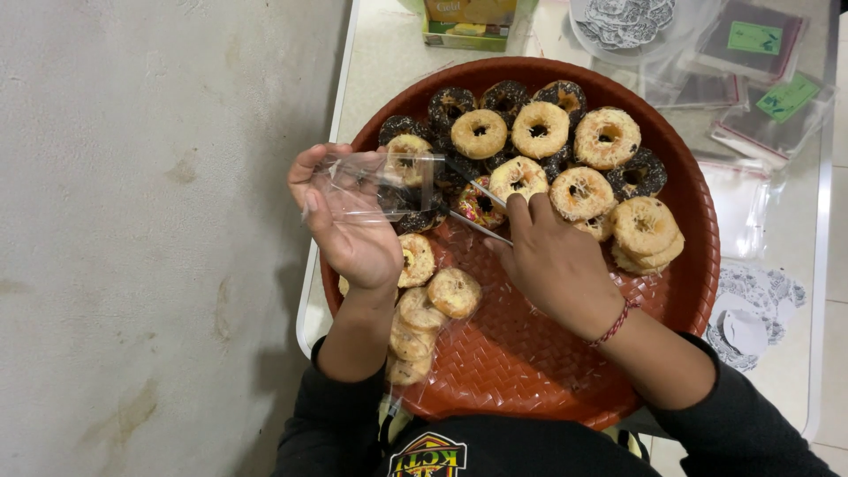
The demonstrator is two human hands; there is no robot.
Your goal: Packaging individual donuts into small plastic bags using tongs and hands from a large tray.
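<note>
My left hand (349, 221) holds a small clear plastic bag (384, 184) open over the left side of a round reddish woven tray (565, 362). My right hand (552, 261) grips metal tongs (477, 210) whose tips reach toward the bag's mouth, close to a dark chocolate doughnut (415, 219) and a pink sprinkled doughnut (477, 205). The tray's far half carries several doughnuts, pale crumb-topped doughnuts (541, 129) and dark sprinkled ones. Several more pale doughnuts (424, 305) lie under my left wrist.
The tray rests on a white table (380, 53) whose left edge borders a bare grey floor (150, 247). Clear bags with green labels (760, 71) lie at the far right. A yellow-green box (466, 22) stands at the back. Paper doilies (751, 314) lie right of the tray.
</note>
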